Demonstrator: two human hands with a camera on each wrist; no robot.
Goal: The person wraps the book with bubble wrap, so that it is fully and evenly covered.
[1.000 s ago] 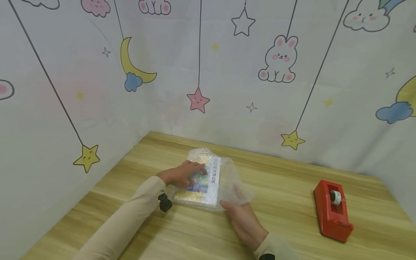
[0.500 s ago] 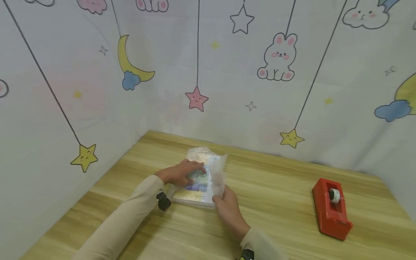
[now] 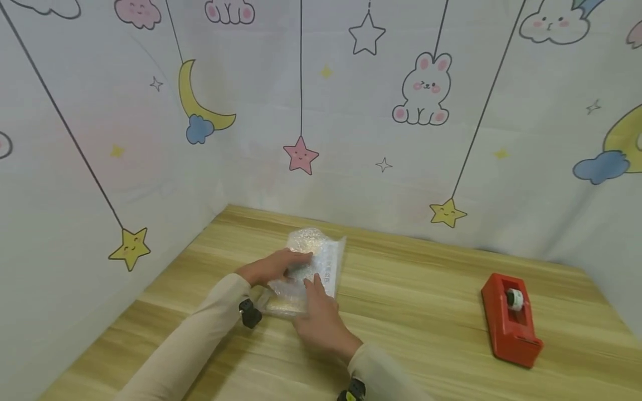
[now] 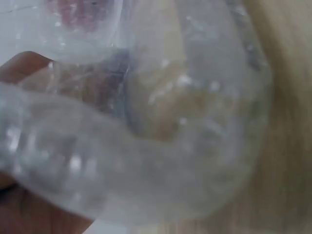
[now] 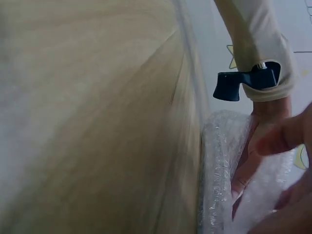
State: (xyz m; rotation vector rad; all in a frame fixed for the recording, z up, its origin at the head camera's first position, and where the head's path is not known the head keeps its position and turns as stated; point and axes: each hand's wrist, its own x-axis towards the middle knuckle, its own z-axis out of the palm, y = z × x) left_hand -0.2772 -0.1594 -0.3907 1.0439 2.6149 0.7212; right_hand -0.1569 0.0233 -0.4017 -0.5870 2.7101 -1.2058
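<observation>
A book (image 3: pixel 330 263) lies on the table inside clear bubble wrap (image 3: pixel 304 238); its printed cover shows blurred through the plastic. My left hand (image 3: pixel 273 268) rests on the cover with its fingers spread, and part of the wrap lies over that hand's fingers. With extended fingers, my right hand (image 3: pixel 325 322) presses the folded flap onto the book's near right part. In the left wrist view, a rounded fold of bubble wrap (image 4: pixel 175 180) hides most of the book. The right wrist view has the wrap's edge (image 5: pixel 217 175) beside both hands.
A red tape dispenser (image 3: pixel 510 320) with a small roll stands to the right on the wooden table (image 3: pixel 411 312). Behind and to the left rises a white cloth wall (image 3: pixel 351 111) printed with stars, a moon and rabbits. Each wrist bears a black camera mount (image 3: pixel 249 313).
My right hand has carried the loose right flap of bubble wrap leftward over the book, and its fingers now lie on it near my left hand. The left hand has stayed almost still.
</observation>
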